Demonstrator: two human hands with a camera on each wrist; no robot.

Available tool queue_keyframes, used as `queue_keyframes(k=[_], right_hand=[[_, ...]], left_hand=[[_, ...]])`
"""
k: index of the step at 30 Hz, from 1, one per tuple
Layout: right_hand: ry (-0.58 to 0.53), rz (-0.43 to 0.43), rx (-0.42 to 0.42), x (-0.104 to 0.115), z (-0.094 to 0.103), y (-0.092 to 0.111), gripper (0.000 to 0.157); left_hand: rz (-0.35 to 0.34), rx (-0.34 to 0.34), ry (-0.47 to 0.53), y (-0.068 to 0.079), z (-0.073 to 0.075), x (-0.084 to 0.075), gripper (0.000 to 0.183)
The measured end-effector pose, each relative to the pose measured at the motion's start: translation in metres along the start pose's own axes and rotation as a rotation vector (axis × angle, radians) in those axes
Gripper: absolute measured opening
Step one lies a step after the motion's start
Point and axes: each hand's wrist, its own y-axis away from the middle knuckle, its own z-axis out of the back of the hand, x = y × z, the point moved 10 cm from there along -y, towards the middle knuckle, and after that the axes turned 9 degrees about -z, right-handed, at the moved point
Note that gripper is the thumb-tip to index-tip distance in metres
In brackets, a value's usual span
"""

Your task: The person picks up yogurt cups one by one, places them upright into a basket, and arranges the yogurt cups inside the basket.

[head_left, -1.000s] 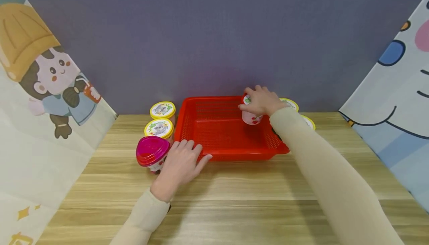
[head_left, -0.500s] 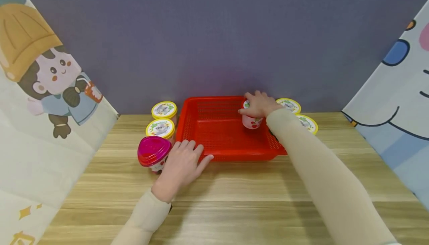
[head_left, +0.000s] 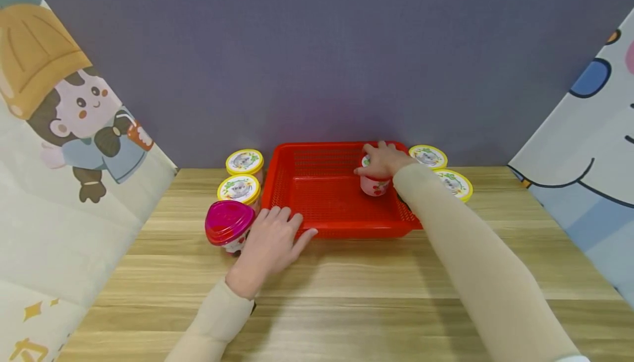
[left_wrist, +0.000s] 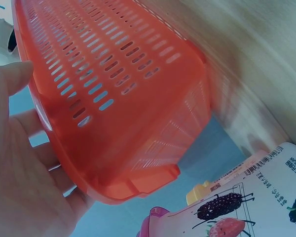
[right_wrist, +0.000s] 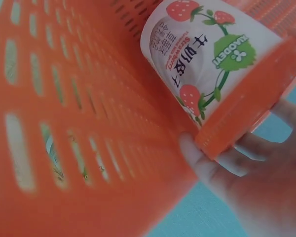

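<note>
A red plastic basket point(head_left: 329, 199) with slotted walls stands at the back middle of the wooden table. My left hand point(head_left: 269, 241) holds its front left corner, fingers over the rim and thumb along the front. Inside the basket's right end, my right hand point(head_left: 383, 162) grips a strawberry dessert cup point(head_left: 373, 187) by its red lid from above. The right wrist view shows strawberries and a green badge printed on the cup point(right_wrist: 207, 64), with fingertips around the lid edge. The cup is upright in the head view, low in the basket near the right wall.
Left of the basket stand two yellow-lidded cups point(head_left: 245, 161) and, nearer, a cup with a magenta domed lid point(head_left: 229, 223) beside my left hand. Two more yellow-lidded cups point(head_left: 428, 157) are at the right, partly behind my sleeve. A grey panel point(head_left: 317, 54) closes off the back.
My right hand has lowered the strawberry cup within the basket and brought it slightly nearer to me. The left hand has kept its place on the basket corner.
</note>
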Motion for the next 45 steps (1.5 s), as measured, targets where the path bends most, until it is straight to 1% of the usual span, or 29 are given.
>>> queue_keyframes(k=[4,8,17,23,30,38,45], right_hand=[[0.008,-0.003,0.023,-0.004,-0.005,-0.001,0.082],[0.006,-0.011,0.027,-0.007,-0.007,-0.001,0.083],[-0.003,-0.017,0.039,-0.01,-0.009,0.0,0.082],[0.001,-0.03,0.028,-0.011,-0.009,-0.001,0.082],[0.018,-0.029,0.035,-0.009,-0.01,0.0,0.084],[0.033,-0.035,0.034,-0.01,-0.005,0.003,0.085],[0.038,0.006,0.022,-0.003,0.002,0.012,0.084]], left_hand=[[-0.005,-0.004,-0.003,0.0,0.001,-0.002,0.042],[-0.007,-0.004,-0.007,-0.002,0.001,-0.004,0.042],[-0.002,0.031,-0.004,-0.003,-0.002,-0.006,0.043],[-0.006,0.014,-0.011,-0.003,0.002,-0.006,0.043],[-0.006,0.01,-0.008,-0.003,0.002,-0.006,0.043],[0.003,0.027,-0.009,-0.004,0.002,-0.006,0.044],[0.007,0.024,-0.011,-0.002,0.003,-0.005,0.043]])
